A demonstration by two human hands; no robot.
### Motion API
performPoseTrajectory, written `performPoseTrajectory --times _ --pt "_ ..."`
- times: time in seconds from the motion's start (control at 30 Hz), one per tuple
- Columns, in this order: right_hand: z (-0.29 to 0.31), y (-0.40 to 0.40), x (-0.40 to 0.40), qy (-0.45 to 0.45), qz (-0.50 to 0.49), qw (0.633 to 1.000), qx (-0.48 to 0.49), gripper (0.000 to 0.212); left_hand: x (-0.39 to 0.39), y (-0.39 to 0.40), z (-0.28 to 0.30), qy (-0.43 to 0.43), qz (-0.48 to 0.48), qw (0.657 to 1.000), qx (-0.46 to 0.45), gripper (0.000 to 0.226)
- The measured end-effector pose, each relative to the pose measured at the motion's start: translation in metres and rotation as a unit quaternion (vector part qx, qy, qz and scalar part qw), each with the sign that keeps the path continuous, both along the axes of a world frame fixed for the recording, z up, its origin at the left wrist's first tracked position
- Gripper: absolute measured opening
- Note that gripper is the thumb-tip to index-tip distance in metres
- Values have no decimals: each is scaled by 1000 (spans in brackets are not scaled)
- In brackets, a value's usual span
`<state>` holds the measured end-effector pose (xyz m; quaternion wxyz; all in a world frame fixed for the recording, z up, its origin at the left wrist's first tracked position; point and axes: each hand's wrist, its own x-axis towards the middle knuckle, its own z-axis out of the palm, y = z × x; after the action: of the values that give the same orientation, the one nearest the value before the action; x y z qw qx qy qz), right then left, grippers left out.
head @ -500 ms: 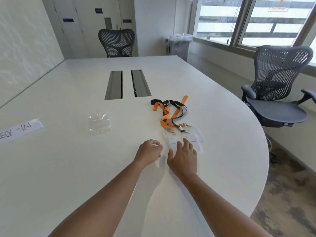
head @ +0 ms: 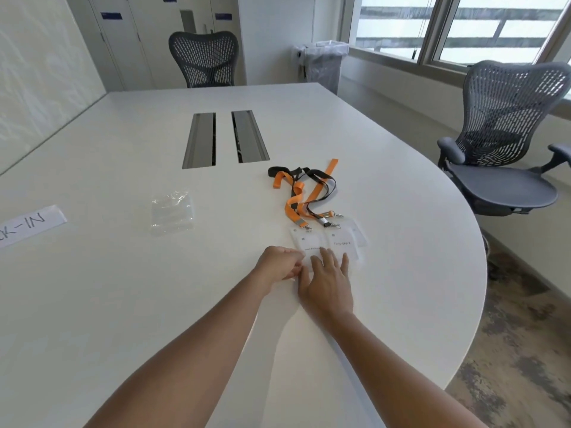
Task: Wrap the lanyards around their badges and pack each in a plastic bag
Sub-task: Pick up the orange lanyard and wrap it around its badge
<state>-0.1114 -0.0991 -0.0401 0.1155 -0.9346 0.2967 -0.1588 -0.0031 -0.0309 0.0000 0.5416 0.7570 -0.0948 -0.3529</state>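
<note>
White badge (head: 341, 244) reading "Tony Stark" beside right hand (head: 328, 284).

White desk (head: 123, 304), plain and glossy, with two grey metal panels (head: 225, 139) set in the middle. Bright orange lanyards (head: 292, 208) tangle with a black lanyard (head: 321, 180), silver clips at their ends. The badges (head: 327, 242) are white with small dark lettering. The plastic bags (head: 171, 211) are clear and shiny. A white paper strip (head: 31, 225) shows black handwritten letters. Two dark grey chairs (head: 506, 118), their backs patterned with mesh holes. The floor (head: 519, 350) is mottled grey and beige.
</note>
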Motion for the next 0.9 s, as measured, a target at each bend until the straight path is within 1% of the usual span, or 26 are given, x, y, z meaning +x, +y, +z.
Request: performPoseTrajectory --times 0.1,0.2,0.27,0.37,0.43,0.5,0.57,0.63,0.73,0.77,0.9 --pt "0 0 0 -15 15 999 24 44 1 -4 0 7 5 1000 8 21" --pt "-1 -1 -2 -52 25 997 48 42 1 -6 -3 -9 17 1000 11 26" --pt "-1 0 -5 -73 32 993 93 42 1 -5 -7 -29 35 999 11 29" --pt "1 2 -8 -79 32 983 163 44 4 0 -11 -43 54 998 8 26" --pt "6 0 -5 -128 22 975 179 48 6 4 -10 -32 47 998 -6 24" --pt "14 -1 0 -183 13 966 183 50 9 12 -6 -21 45 998 -29 17" --pt "25 -4 8 -231 10 952 198 50 12 22 -2 -27 48 997 -47 8" --pt "37 -7 19 -266 15 934 237 52 17 34 3 -42 54 994 -80 4" --pt "54 -10 37 -292 39 885 362 64 25 51 15 -64 59 986 -143 7" --pt "58 -10 43 -292 47 873 388 67 27 56 20 -74 59 983 -160 6" --pt "68 -6 62 -288 101 863 403 63 36 74 42 -116 52 972 -199 8"
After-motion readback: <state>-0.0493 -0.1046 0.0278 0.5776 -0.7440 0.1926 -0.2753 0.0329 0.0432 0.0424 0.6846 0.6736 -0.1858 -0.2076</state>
